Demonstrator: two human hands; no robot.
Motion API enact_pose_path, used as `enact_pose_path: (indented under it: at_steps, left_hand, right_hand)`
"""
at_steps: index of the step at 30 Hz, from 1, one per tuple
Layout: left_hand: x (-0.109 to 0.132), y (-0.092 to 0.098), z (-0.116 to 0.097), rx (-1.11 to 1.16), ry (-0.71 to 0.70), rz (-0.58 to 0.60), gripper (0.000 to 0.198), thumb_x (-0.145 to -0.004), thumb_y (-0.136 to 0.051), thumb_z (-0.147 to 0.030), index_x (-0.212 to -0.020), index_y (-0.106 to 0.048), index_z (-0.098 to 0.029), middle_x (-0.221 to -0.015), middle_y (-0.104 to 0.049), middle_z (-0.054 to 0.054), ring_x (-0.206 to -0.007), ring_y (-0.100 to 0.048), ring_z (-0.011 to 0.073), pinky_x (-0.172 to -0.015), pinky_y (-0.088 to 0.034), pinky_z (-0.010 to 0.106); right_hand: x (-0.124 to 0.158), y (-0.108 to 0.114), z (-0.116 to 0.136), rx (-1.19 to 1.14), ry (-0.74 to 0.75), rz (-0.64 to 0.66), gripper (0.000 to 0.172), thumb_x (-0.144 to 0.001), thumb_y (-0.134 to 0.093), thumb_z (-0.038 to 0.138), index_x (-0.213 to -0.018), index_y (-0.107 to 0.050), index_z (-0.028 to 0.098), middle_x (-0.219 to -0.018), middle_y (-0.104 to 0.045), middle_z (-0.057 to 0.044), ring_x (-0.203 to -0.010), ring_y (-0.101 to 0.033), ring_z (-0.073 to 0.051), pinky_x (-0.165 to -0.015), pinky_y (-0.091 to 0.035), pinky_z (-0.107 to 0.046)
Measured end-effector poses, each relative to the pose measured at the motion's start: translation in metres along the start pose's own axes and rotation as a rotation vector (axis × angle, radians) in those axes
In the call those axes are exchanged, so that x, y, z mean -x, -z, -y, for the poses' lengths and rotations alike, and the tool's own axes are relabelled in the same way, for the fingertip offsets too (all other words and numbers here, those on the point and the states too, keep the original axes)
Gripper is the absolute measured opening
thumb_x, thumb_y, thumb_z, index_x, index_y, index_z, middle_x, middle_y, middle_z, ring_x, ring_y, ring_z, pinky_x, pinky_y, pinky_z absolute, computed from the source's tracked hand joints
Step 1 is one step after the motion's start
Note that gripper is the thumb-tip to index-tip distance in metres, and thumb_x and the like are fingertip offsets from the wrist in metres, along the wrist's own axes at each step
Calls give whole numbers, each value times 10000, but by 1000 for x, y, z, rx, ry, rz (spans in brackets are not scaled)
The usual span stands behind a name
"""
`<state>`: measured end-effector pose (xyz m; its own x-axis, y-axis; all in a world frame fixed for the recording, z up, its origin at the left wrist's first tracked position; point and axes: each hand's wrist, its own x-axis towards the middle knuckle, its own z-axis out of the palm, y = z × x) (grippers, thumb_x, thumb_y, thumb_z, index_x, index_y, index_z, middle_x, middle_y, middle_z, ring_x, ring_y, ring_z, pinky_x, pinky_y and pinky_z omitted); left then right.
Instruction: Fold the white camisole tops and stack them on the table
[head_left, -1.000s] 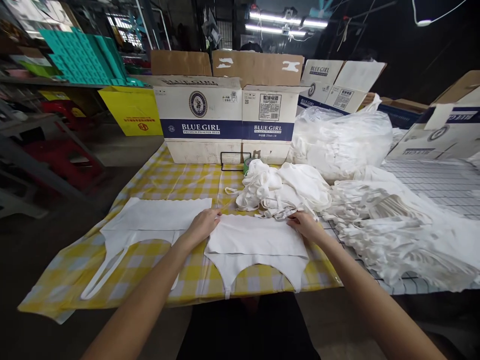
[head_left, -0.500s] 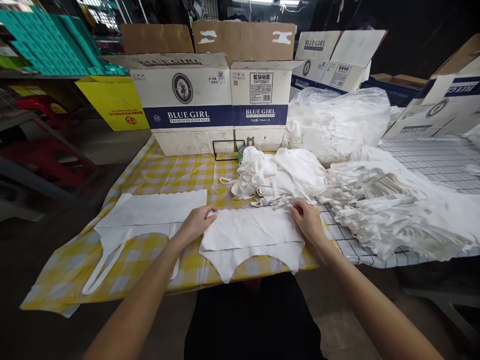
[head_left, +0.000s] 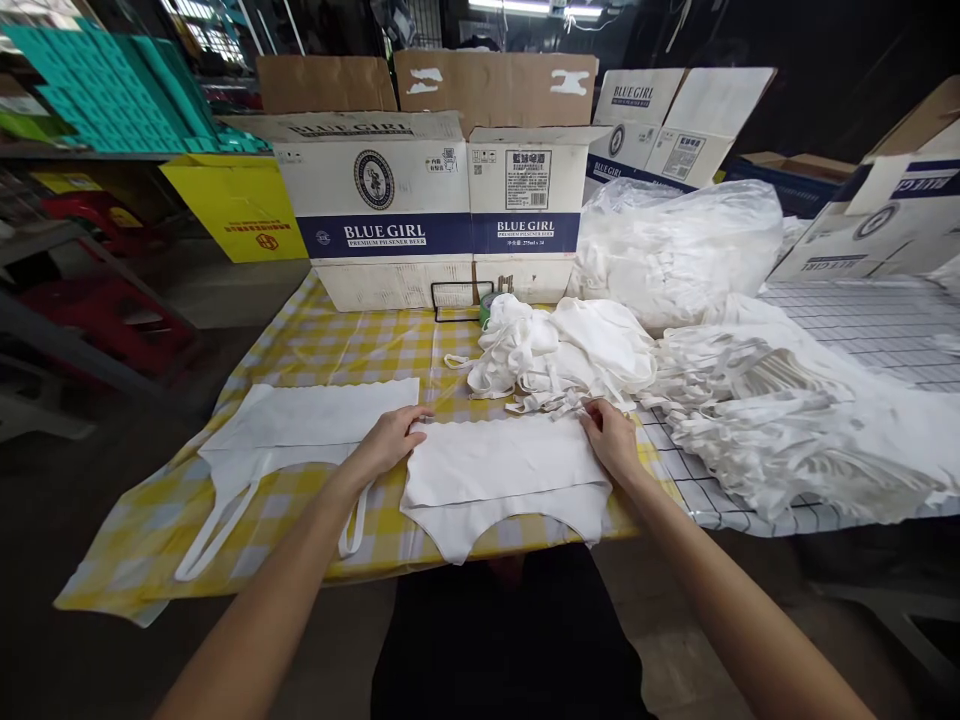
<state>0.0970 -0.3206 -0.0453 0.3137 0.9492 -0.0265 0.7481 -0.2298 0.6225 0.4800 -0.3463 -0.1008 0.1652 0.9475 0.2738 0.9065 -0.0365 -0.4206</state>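
Note:
A white folded garment [head_left: 502, 470] lies flat on the yellow checked tablecloth [head_left: 352, 350] right in front of me. My left hand [head_left: 390, 440] grips its upper left corner with curled fingers. My right hand [head_left: 611, 440] pinches its upper right corner. To the left, a second white garment [head_left: 300, 430] with long straps lies spread out. Behind the folded piece sits a crumpled heap of white garments [head_left: 559, 360].
Open "Blue Girl" cardboard boxes [head_left: 435, 210] stand along the back of the table. A clear plastic bag of white items [head_left: 675, 250] and a spread of white strapped garments [head_left: 787, 420] fill the right side. Teal crates [head_left: 112, 90] and a red stool [head_left: 97, 300] stand at left.
The view dropped and then steadied. Both hands stayed on the garment's top corners, and the garment's lower edge has moved slightly back from the table's front edge.

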Motion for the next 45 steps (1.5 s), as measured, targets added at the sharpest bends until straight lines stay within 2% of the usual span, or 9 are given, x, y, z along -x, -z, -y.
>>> enact_pose_path:
  at_steps: [5, 9, 14, 19, 24, 31, 36, 40, 45]
  left_hand:
    - [4, -12, 5, 39, 12, -113, 479, -796, -443, -358, -1243, -506, -199, -753, -597, 1, -642, -550, 153, -672, -430, 261]
    - [10, -15, 12, 184, 49, -85, 497, -831, -367, -324, -1302, -436, -184, -703, -579, -16, -602, -550, 133, -655, -444, 249]
    - [10, -12, 15, 279, 34, -24, 494, -811, -388, -302, -1283, -464, -175, -815, -595, 17, -661, -565, 136, -665, -465, 255]
    - [10, -8, 15, 203, -8, -29, 471, -806, -433, -310, -1262, -496, -209, -855, -607, 18, -738, -573, 146, -718, -462, 259]
    - [7, -12, 13, 186, -4, -64, 443, -798, -476, -325, -1226, -532, -229, -915, -586, 23, -782, -562, 150, -745, -465, 266]
    - [19, 6, 1, 408, -78, 52, 459, -821, -511, -368, -1251, -485, -209, -867, -530, 21, -876, -527, 154, -842, -438, 274]
    - [19, 16, 2, 171, -73, 73, 423, -843, -454, -359, -1247, -486, -234, -849, -550, 12, -781, -541, 145, -768, -447, 266]
    - [6, -1, 6, -95, -83, 51, 396, -848, -386, -296, -1207, -533, -217, -969, -627, 55, -869, -581, 206, -812, -437, 330]
    - [-1, -16, 1, -137, -132, 5, 415, -822, -370, -216, -1205, -529, -207, -1199, -576, 65, -1052, -540, 242, -904, -401, 361]
  right_hand:
    - [-14, 8, -19, 67, 45, 5, 205, -833, -446, 309, -924, -604, 216, -987, -627, -57, -953, -524, -229, -766, -327, -332]
    - [-32, 11, -29, 142, 16, -6, 217, -813, -468, 298, -888, -643, 193, -995, -621, -90, -974, -504, -259, -787, -323, -355]
    - [-45, 14, -23, 217, -55, -75, 208, -799, -455, 211, -852, -635, 122, -948, -621, -167, -959, -494, -300, -811, -292, -398]
    - [-12, 19, 4, 199, -67, -141, 223, -867, -361, 213, -941, -561, 148, -935, -614, -118, -913, -514, -242, -781, -302, -342]
    - [28, 11, 26, 144, -62, -49, 284, -841, -450, 426, -710, -538, 189, -739, -600, -63, -732, -526, -214, -688, -313, -316]
    - [28, 17, 19, -56, -106, 121, 247, -835, -410, 370, -720, -539, 194, -672, -602, -2, -615, -541, -150, -564, -344, -237]
    - [25, 25, 8, -47, -109, 179, 237, -802, -437, 346, -645, -528, 194, -609, -581, 12, -578, -523, -139, -520, -311, -224]
    - [24, 23, 8, 52, -136, 142, 177, -772, -469, 278, -634, -541, 193, -668, -603, -21, -626, -521, -156, -533, -266, -248]
    - [15, 15, 16, 122, -159, 115, 225, -810, -455, 332, -686, -578, 190, -730, -618, -62, -667, -547, -187, -552, -282, -271]
